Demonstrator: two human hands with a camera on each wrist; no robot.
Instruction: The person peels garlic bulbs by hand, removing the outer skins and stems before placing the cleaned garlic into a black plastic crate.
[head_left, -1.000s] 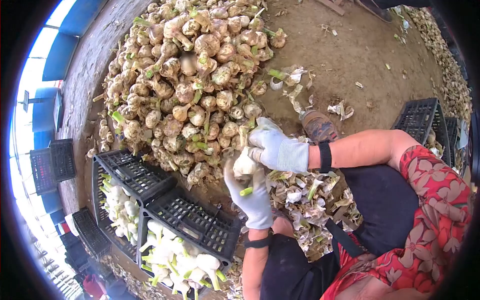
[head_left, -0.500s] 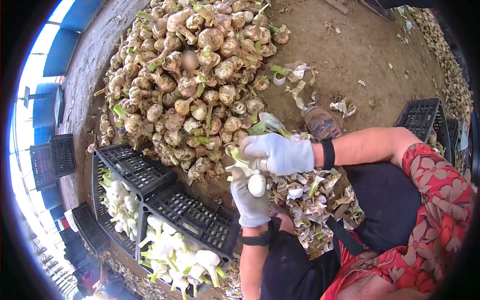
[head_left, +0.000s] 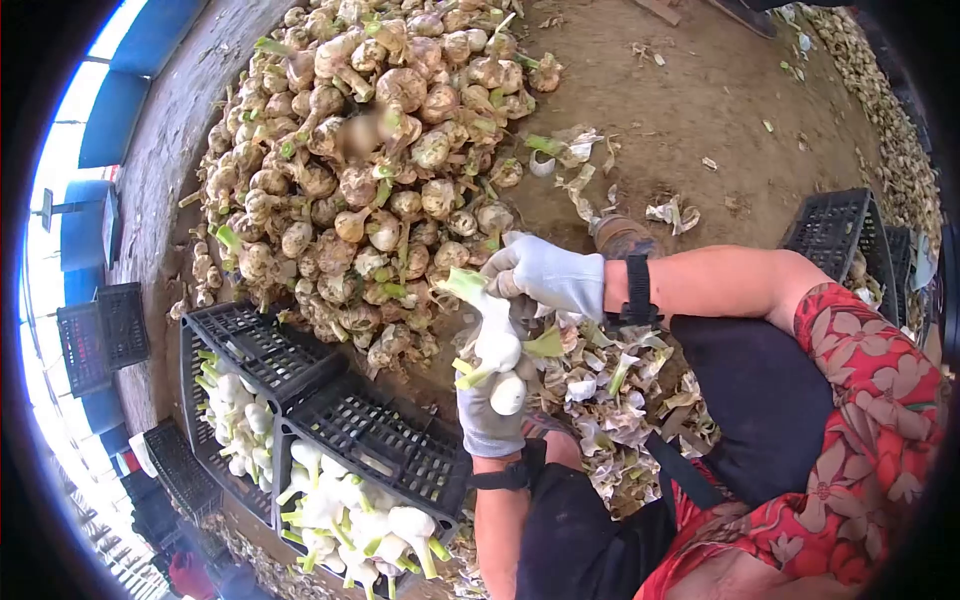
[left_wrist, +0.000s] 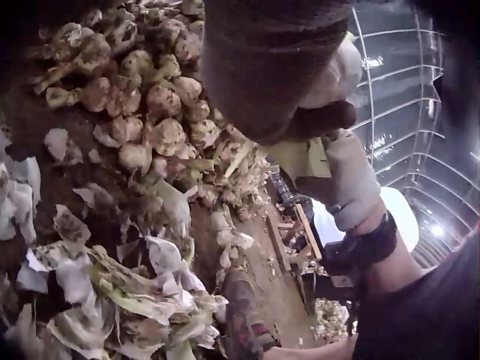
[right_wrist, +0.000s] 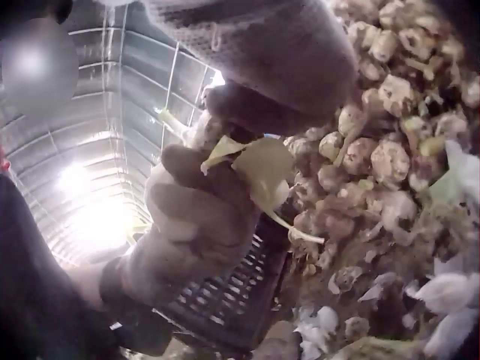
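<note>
My gloved left hand (head_left: 488, 425) holds two garlic bulbs at once. One is a smooth white garlic bulb (head_left: 497, 345), its thick stem (head_left: 466, 288) pointing up and left with a pale green cut end. Below it, against the palm, sits a smaller white bulb (head_left: 508, 394). My gloved right hand (head_left: 548, 274) has its fingers curled at the stem, pinching it. From the right wrist, a yellow-green peel (right_wrist: 264, 171) dangles between the two hands. The left wrist view shows my right hand (left_wrist: 351, 178) beside the pale stem end, with my left hand filling the top.
A large heap of unpeeled garlic (head_left: 340, 190) lies ahead. Two black crates (head_left: 375, 435) of white garlic stand at the left. Loose skins (head_left: 625, 400) litter the ground between my legs, near my shoe (head_left: 625, 238). Another black crate (head_left: 828, 230) stands at the right.
The soil-stained outer skin has come away and the upper bulb now shows white. My right hand moved in over the left, then up along the stem. The left hand stays low.
</note>
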